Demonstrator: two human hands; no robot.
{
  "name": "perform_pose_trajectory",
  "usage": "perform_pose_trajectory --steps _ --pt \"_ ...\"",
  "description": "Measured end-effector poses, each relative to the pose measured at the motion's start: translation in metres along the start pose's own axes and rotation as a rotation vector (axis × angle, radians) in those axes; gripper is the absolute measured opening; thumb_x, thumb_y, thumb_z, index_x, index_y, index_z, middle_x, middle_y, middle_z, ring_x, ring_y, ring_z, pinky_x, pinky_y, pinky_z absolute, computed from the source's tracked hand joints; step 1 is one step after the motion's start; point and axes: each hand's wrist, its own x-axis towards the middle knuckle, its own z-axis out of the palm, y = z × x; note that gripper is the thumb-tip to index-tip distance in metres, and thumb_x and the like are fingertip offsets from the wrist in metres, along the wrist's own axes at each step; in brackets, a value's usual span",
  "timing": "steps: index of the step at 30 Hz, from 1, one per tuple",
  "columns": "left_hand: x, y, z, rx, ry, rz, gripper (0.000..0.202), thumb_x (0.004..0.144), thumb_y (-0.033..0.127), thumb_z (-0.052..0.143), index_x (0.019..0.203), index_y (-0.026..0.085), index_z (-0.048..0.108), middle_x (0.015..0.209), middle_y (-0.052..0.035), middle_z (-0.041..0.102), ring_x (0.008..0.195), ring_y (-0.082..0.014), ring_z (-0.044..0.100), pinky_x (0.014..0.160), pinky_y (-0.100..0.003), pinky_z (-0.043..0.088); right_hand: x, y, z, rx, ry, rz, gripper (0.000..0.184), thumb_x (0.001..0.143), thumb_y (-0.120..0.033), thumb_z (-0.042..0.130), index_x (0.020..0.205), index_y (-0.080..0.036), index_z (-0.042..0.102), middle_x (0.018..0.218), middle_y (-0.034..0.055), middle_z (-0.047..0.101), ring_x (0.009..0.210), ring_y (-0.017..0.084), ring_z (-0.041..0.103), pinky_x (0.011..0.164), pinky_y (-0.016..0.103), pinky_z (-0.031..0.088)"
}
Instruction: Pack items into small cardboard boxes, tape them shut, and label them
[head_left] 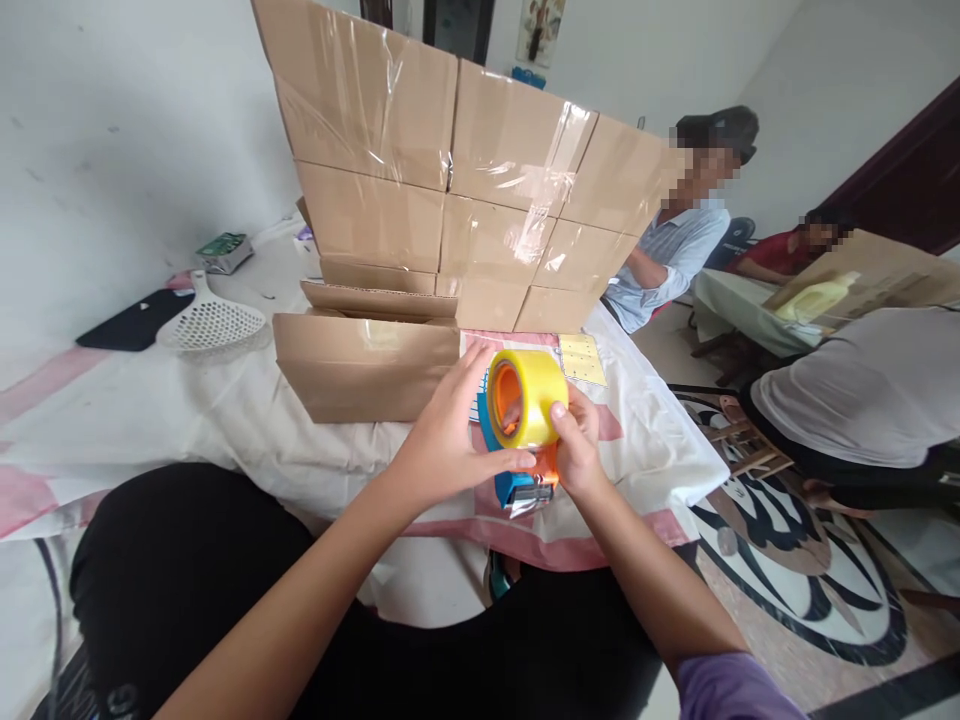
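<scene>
My right hand (579, 440) is closed on a tape dispenser (504, 488) with blue and orange parts. Its thumb presses the side of a wide roll of yellowish clear tape (546, 395) mounted on it. To the left of the roll, my left hand (442, 435) is open with fingers stretched and thumb apart. That thumb passes in front of the dispenser's lower part; whether it touches, I cannot tell. Left of and behind my hands, a small open cardboard box (367, 370) rests on the cloth-covered table. Behind it stands a tall wall of taped cardboard boxes (397, 220).
On the table's left lie a white perforated scoop (214, 325), a black flat item (124, 320) and a small green pack (225, 252). A yellow card (583, 360) lies beyond the tape. People sit to the right, one in a light blue shirt (686, 260).
</scene>
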Motion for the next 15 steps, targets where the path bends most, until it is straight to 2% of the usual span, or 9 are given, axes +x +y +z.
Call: perform_pose_trajectory --steps 2,5,9,15 --pt "-0.0009 -0.0005 -0.0009 -0.051 -0.043 -0.011 0.110 0.074 0.048 0.085 0.162 0.031 0.022 0.168 -0.0114 0.029 0.153 -0.0383 0.031 0.125 -0.054 0.031 -0.0041 0.0023 0.0027 0.021 -0.042 0.031 0.043 0.086 -0.063 0.066 0.102 -0.023 0.069 0.076 0.0074 0.073 0.073 0.030 0.073 0.059 0.043 0.062" --pt "-0.0014 -0.0016 -0.0030 -0.097 -0.064 -0.013 0.108 0.073 0.043 0.086 0.162 0.032 0.025 0.165 -0.0113 0.033 0.149 -0.0382 0.038 0.123 -0.054 0.035 -0.0059 0.0042 0.0040 0.028 -0.047 0.040 0.047 0.084 -0.067 0.064 0.102 -0.024 0.069 0.076 0.0080 0.073 0.075 0.032 0.074 0.061 0.046 0.062" --pt "-0.0010 -0.0003 -0.0058 -0.087 -0.071 -0.033 0.109 0.069 0.041 0.089 0.160 0.033 0.028 0.163 -0.0108 0.035 0.147 -0.0383 0.039 0.122 -0.054 0.037 -0.0055 0.0044 0.0049 0.030 -0.051 0.033 0.046 0.085 -0.066 0.064 0.101 -0.023 0.068 0.074 0.0080 0.073 0.078 0.033 0.074 0.065 0.047 0.063" --pt "-0.0015 0.0021 -0.0054 -0.092 -0.084 -0.059 0.108 0.070 0.040 0.088 0.159 0.032 0.029 0.163 -0.0103 0.034 0.146 -0.0375 0.041 0.122 -0.054 0.037 -0.0060 0.0042 0.0056 0.020 -0.076 0.029 0.046 0.086 -0.065 0.063 0.100 -0.022 0.068 0.074 0.0087 0.072 0.078 0.033 0.074 0.063 0.046 0.062"
